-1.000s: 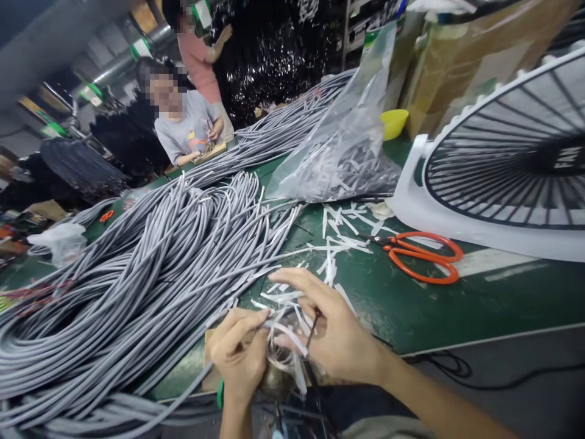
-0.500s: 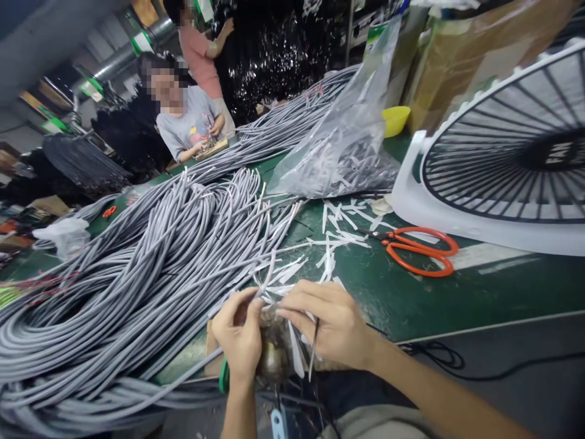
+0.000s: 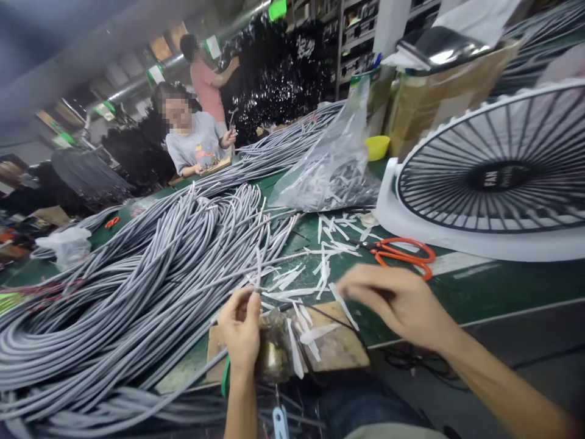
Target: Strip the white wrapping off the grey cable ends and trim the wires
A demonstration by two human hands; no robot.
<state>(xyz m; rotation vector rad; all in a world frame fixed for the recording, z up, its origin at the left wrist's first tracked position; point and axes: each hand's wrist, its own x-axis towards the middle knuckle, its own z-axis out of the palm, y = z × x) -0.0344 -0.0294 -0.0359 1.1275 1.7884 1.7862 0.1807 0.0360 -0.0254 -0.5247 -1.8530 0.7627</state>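
My left hand (image 3: 241, 326) is closed around a grey cable (image 3: 214, 361) near its end, with a thin pale end (image 3: 258, 268) standing up above the thumb. Right below its fingers sits a brass-coloured round metal piece (image 3: 273, 360) with a grimy, clear-looking wrapping, on a wooden board (image 3: 340, 350). To the right, above the board's edge, my right hand (image 3: 397, 302) is slightly blurred. Its fingers are loosely bent and apart from the thumb, with nothing visible between them. White strips (image 3: 315, 335) lie on the board, one close under the right fingertips.
A big bundle of grey cables (image 3: 150, 286) covers the left of the green table (image 3: 484, 292). Orange-handled scissors (image 3: 404, 253) lie beyond my right hand, before a white fan (image 3: 493, 183). A clear bag of strips (image 3: 326, 183) stands behind. Across the table sits a co-worker (image 3: 194, 140).
My right hand has left the spot beside my left fingers and moved right, uncovering the board and strips. The left hand keeps its hold. The seated co-worker's hand has risen.
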